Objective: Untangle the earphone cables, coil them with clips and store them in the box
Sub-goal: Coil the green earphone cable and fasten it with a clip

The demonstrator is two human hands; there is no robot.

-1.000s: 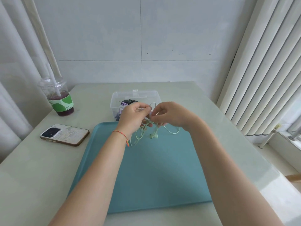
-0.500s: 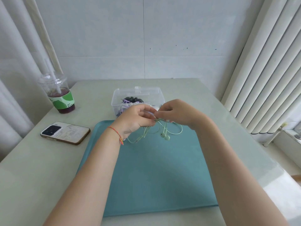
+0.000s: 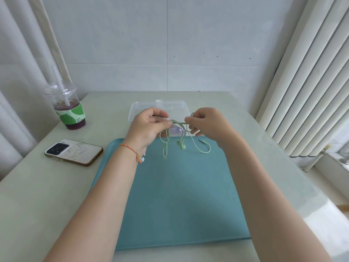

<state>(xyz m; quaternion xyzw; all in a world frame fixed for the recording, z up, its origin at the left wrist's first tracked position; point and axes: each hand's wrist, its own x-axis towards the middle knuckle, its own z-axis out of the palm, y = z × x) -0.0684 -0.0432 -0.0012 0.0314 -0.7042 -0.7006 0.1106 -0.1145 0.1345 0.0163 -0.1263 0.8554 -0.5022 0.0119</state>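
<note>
A light green earphone cable point(image 3: 181, 136) hangs in loops between my two hands, above the far edge of the blue tray point(image 3: 175, 201). My left hand point(image 3: 149, 127) pinches the bundled strands at its fingertips. My right hand point(image 3: 207, 125) pinches the same cable a short way to the right. An earbud point(image 3: 181, 146) and the plug end point(image 3: 202, 142) dangle over the tray. The clear plastic box point(image 3: 177, 106) stands just behind my hands; purple cable shows through its front wall, and the rest of its contents is hidden.
A phone point(image 3: 73, 152) lies face down left of the tray. A lidded drink cup point(image 3: 66, 106) with a straw stands at the table's back left. Vertical blinds point(image 3: 311, 82) hang along the right; a curtain hangs at the left.
My hands have moved apart a little, drawing the green cable out between them. The loops and earbud hang lower over the tray.
</note>
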